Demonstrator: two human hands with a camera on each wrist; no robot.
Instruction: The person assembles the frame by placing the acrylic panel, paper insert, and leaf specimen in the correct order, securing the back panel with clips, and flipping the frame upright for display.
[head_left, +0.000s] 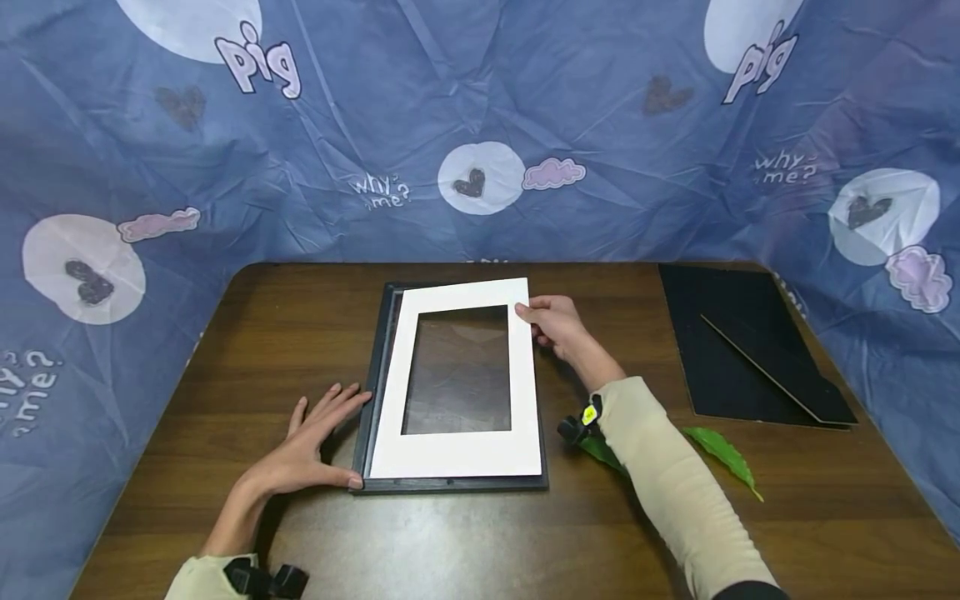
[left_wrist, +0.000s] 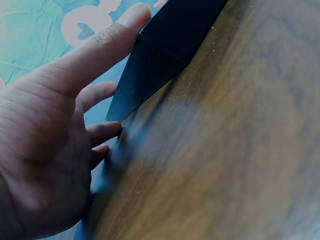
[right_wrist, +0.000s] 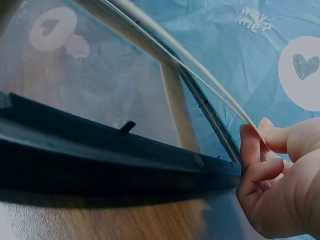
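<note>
A black picture frame (head_left: 372, 367) lies on the table with its inner side up and a clear pane (right_wrist: 120, 85) in it. Over it sits a white mat board (head_left: 456, 454) with a rectangular window, skewed slightly and raised at its far right corner. My right hand (head_left: 557, 323) pinches that corner between thumb and fingers; in the right wrist view the mat's thin edge (right_wrist: 220, 90) stands above the frame. My left hand (head_left: 307, 450) rests against the frame's left side, fingers spread, thumb at the near left corner. Small black tabs (right_wrist: 128, 126) stick out from the frame's inner edge.
At the table's right lies a black backing board (head_left: 720, 350) with a thin-edged stand leg on it. A green leaf (head_left: 723, 457) lies nearer, and another leaf (head_left: 602, 452) is partly hidden under the right forearm. A blue printed cloth (head_left: 315, 167) hangs behind the table.
</note>
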